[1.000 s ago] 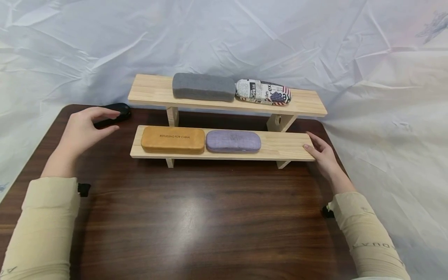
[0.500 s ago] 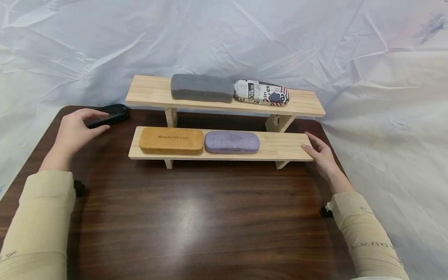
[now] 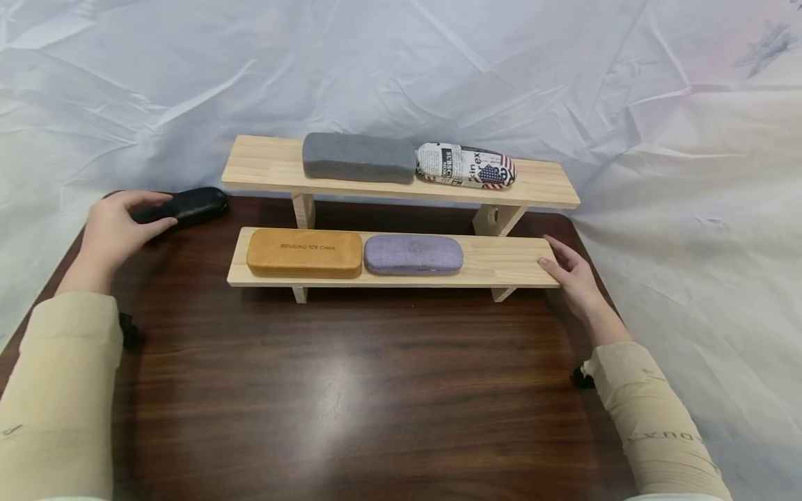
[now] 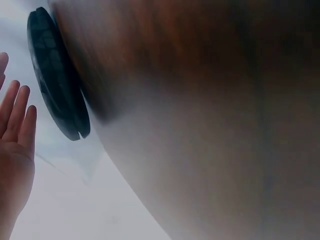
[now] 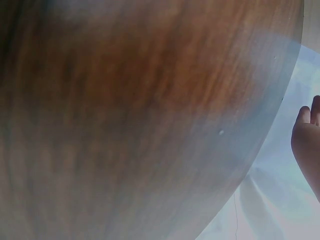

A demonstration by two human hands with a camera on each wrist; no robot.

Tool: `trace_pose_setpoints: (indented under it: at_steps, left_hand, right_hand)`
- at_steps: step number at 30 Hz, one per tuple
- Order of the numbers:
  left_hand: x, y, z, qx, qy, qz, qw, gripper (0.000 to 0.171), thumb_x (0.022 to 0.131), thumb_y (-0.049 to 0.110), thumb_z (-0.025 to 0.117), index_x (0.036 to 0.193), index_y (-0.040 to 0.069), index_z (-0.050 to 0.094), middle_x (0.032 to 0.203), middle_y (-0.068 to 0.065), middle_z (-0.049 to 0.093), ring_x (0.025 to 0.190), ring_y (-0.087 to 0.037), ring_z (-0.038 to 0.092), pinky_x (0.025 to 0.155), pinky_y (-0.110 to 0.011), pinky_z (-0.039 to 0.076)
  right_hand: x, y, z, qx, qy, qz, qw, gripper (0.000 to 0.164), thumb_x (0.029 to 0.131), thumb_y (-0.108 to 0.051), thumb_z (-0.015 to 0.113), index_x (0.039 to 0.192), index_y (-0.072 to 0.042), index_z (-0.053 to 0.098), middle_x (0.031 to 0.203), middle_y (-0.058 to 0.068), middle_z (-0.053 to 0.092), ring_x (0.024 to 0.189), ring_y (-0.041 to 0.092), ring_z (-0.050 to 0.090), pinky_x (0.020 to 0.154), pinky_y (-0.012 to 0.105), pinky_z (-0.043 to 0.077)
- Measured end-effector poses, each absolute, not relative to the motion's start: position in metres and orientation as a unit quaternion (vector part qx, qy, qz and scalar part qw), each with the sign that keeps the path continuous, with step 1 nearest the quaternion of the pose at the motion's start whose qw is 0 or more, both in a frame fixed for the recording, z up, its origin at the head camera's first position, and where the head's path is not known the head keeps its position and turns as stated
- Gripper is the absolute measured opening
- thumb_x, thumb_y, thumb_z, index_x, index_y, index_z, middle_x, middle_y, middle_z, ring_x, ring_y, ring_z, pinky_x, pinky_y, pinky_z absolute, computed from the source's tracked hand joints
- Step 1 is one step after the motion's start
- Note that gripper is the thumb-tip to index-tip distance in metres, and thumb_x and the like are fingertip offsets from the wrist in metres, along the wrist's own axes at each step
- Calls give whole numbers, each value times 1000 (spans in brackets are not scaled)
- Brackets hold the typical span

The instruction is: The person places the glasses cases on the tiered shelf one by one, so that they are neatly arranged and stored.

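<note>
My left hand (image 3: pixel 117 226) hovers around the near end of a black glasses case (image 3: pixel 199 207) on the table's far left corner. Thumb and fingers are spread apart; in the left wrist view a gap shows between the fingers (image 4: pixel 19 112) and the dark case (image 4: pixel 55 75). On the right, my right hand (image 3: pixel 578 282) holds the end of the lower wooden shelf (image 3: pixel 507 261), thumb on top and fingers at the end. A tan glasses case (image 3: pixel 305 254) and a purple glasses case (image 3: pixel 413 254) lie side by side on that shelf. The right wrist view shows only part of the hand.
An upper wooden shelf (image 3: pixel 263 163) stands behind, bearing a grey case (image 3: pixel 358 158) and a newsprint-patterned case (image 3: pixel 466 165). Both shelves rest on a dark brown table (image 3: pixel 351 390). White crumpled sheeting (image 3: pixel 376 62) hangs close behind the table.
My left hand has moved left, bringing its fingers over the near end of the black glasses case. My right hand has stayed at the shelf end. The view has shifted slightly.
</note>
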State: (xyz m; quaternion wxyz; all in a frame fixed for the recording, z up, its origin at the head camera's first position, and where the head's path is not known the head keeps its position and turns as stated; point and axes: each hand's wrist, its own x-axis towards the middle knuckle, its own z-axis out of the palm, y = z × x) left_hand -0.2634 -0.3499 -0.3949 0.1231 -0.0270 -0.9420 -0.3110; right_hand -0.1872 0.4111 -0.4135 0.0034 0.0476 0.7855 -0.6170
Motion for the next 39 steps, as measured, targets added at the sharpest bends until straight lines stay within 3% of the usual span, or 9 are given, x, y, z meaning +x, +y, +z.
trace_pose_setpoints:
  at_steps: [5,8,11,15,17,18,22,29,39]
  left_hand:
    - [-269,-358,-398,-7,-936,-335,105,54,100,33,74,145,4,65,125,28,56,138,-51,51,115,-66,42]
    - [-273,-363,-399,-3,-936,-340,92,58,100,37,74,147,5,62,115,39,47,142,-50,49,116,-65,41]
    - [-277,-367,-401,0,-937,-341,79,62,99,40,75,149,7,61,110,43,43,146,-44,48,122,-51,42]
    - [-281,-373,-403,4,-939,-339,55,67,98,42,75,153,8,57,142,29,53,152,-43,42,126,-51,38]
    - [-283,-376,-404,1,-940,-337,46,68,99,41,75,154,6,55,160,8,51,152,-48,38,124,-64,32]
    - [-284,-377,-405,1,-942,-334,43,69,99,41,75,155,6,54,164,-4,48,152,-49,37,125,-64,31]
    - [-286,-381,-407,1,-943,-330,34,71,98,41,75,157,8,53,167,-18,44,153,-50,35,129,-62,28]
    - [-290,-382,-407,-10,-950,-312,20,75,96,37,77,155,-1,50,160,-35,43,150,-58,34,126,-68,26]
    - [-291,-382,-408,-31,-957,-287,19,75,93,27,80,152,-7,50,155,-41,44,145,-61,35,123,-71,27]
  right_hand:
    - [-188,412,-415,44,783,-621,-3,72,107,-17,66,168,-5,30,144,-5,49,115,0,54,86,9,54]
    - [-188,412,-415,44,777,-628,-6,72,106,-15,66,167,-4,30,141,-8,50,115,1,55,87,9,54]
    - [-188,412,-415,46,779,-625,-6,72,107,-15,66,168,-5,29,148,1,48,116,0,54,87,8,53]
    - [-188,413,-416,45,777,-628,-5,72,107,-15,65,168,-6,29,157,11,41,117,0,53,88,7,52]
    - [-187,413,-416,42,773,-633,-5,72,106,-14,65,168,-5,29,155,9,44,117,0,53,88,8,53]
    - [-188,413,-416,41,774,-632,-5,72,107,-14,65,168,-5,29,153,6,46,118,0,53,88,8,53]
    - [-189,412,-416,43,776,-630,-6,71,106,-14,66,167,-4,30,146,-4,50,119,0,53,89,8,53]
    - [-191,409,-415,53,783,-619,-9,72,106,-16,66,167,-4,30,156,7,44,120,1,52,90,8,52]
    - [-190,410,-414,54,780,-624,-9,72,106,-15,67,167,-5,31,143,-7,50,118,1,53,88,8,53]
